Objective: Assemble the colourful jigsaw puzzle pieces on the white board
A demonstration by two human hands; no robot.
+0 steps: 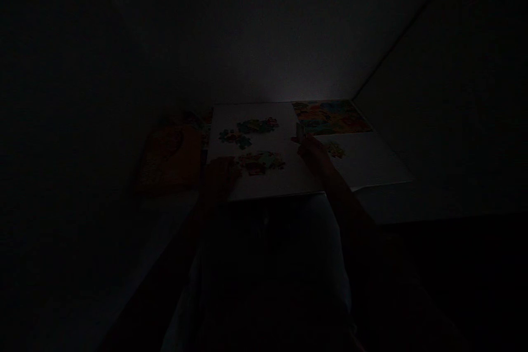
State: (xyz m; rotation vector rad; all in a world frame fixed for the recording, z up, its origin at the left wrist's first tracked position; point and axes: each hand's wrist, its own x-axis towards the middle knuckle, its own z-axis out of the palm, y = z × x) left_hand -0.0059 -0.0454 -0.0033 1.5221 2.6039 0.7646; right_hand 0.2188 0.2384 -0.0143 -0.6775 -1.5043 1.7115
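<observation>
The view is very dark. A white board (256, 190) lies in front of me, with joined clusters of jigsaw puzzle pieces on it. The nearest cluster (262, 161) is beside the fingers of my left hand (221, 173), which rests at the board's left edge. Its finger shape is lost in the dark. My right hand (313, 151) is over the board's right side, its fingers closed around a small greyish thing (300, 131) too dim to name. Farther back on the board are an upper cluster (258, 125) and a left cluster (235, 137).
An orange box (169, 157) stands left of the board. To the right lies a second white sheet (379, 159) with a small puzzle cluster (335, 149) on it. A colourful printed picture (332, 116) lies behind that sheet. A pale wall (280, 55) rises at the back.
</observation>
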